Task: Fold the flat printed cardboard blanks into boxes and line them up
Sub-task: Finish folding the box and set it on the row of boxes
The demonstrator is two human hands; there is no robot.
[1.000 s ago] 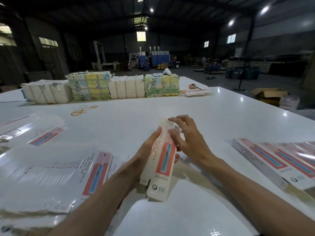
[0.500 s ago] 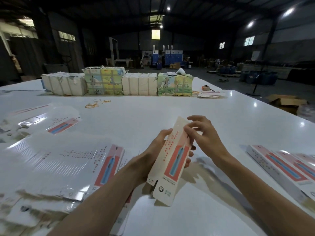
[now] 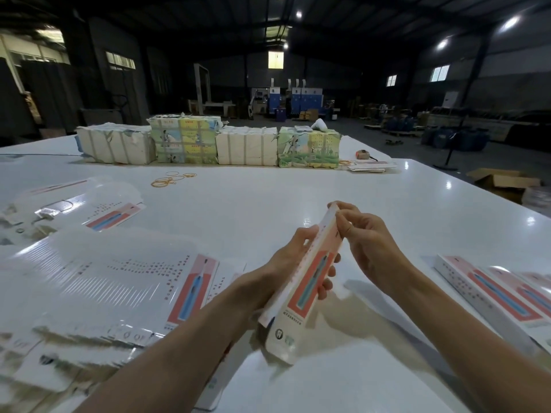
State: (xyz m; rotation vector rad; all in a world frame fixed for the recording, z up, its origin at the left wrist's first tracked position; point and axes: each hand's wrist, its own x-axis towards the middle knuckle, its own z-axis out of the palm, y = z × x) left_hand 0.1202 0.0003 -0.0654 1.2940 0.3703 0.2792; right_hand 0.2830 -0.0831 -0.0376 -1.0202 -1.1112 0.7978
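One long white cardboard box with a coral-red panel and a blue toothbrush print (image 3: 307, 281) is up between both hands, tilted, top end pointing away from the camera, over the near middle of the glossy white table (image 3: 268, 198). The left hand (image 3: 285, 260) grips the box round its middle, thumb on one side, fingers curled round the other. The right hand (image 3: 368, 245) pinches the top end, fingertips (image 3: 340, 217) closed on the edge there.

Off to the right, a row of finished boxes (image 3: 492, 290) in the same print lies side by side on the table. I count three, maybe four, as the frame cuts them off. On the left there are two piles of flat printed blanks: the near pile (image 3: 119, 281), fanned and shiny, and the far pile (image 3: 77, 210), which is smaller. Past those lies a scatter of yellow rubber bands (image 3: 173, 177).

Four bundles line the far side of the table: a white-wrapped bundle (image 3: 116, 146), a picture-printed bundle (image 3: 185, 141), a second white bundle (image 3: 247, 146) and a second printed bundle (image 3: 308, 149). One brown cardboard carton (image 3: 504, 180) sits on the floor, right.
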